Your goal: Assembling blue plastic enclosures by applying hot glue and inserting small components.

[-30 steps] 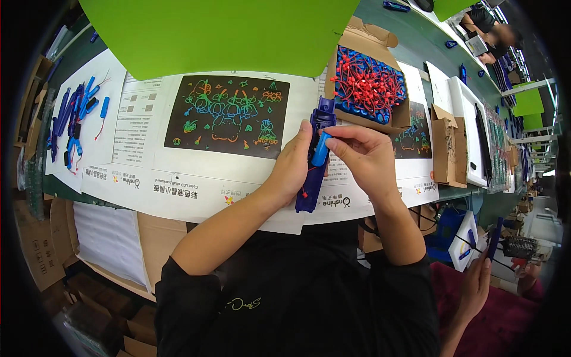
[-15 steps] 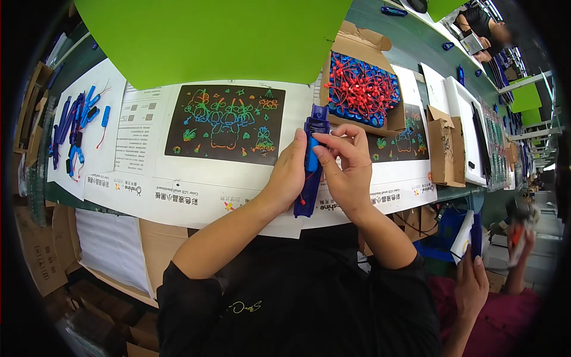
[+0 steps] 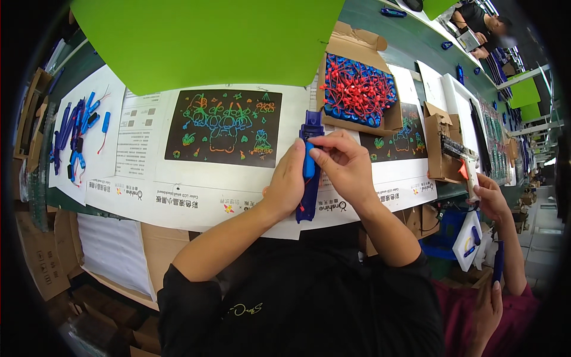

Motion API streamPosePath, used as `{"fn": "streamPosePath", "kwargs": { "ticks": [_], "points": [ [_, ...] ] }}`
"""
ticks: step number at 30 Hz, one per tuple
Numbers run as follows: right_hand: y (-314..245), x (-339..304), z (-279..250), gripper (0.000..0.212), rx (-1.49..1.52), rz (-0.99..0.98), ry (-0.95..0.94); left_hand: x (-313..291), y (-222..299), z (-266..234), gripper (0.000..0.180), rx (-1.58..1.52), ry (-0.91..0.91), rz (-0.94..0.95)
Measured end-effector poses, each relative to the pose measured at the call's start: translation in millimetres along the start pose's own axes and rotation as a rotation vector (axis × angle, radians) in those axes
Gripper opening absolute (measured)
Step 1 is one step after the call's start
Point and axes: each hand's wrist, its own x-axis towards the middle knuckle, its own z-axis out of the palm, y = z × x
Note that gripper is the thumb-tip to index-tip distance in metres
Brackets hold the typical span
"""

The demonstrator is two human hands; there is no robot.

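Note:
Above the front part of the paper-covered table, my left hand (image 3: 288, 183) is closed round the side of a long dark blue plastic housing (image 3: 307, 205). A bright blue cylindrical battery (image 3: 308, 165) lies lengthwise in the housing's hollow, a bit of red lead showing lower down. My right hand (image 3: 350, 169) has its thumb and forefinger pinched at the battery's upper end, its other fingers curled. The fingertips partly hide that end.
A cardboard box (image 3: 392, 123) of blue batteries with red leads stands beyond my right hand. Loose batteries and dark blue housings (image 3: 66, 128) lie at the left. A green panel (image 3: 202, 44) overhangs the back. At the right, a co-worker's hand (image 3: 492, 199) holds a tool.
My right fingertips stay at the battery's upper end, with the housing shifted slightly down. At the right, the co-worker's hand with the tool has swung in toward the table.

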Motion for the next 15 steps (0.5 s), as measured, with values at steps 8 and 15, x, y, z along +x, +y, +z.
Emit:
{"fn": "streamPosePath", "kwargs": {
  "ticks": [8,15],
  "points": [
    [12.1,-2.4,-11.1,0.017,0.057,-0.102,0.021,-2.4,12.6,5.4,0.038,0.090,-0.160,-0.025],
    [19.5,-12.3,-18.5,0.026,0.216,-0.105,0.086,-4.8,12.3,1.9,0.039,0.213,-0.214,0.012]
  ]
}}
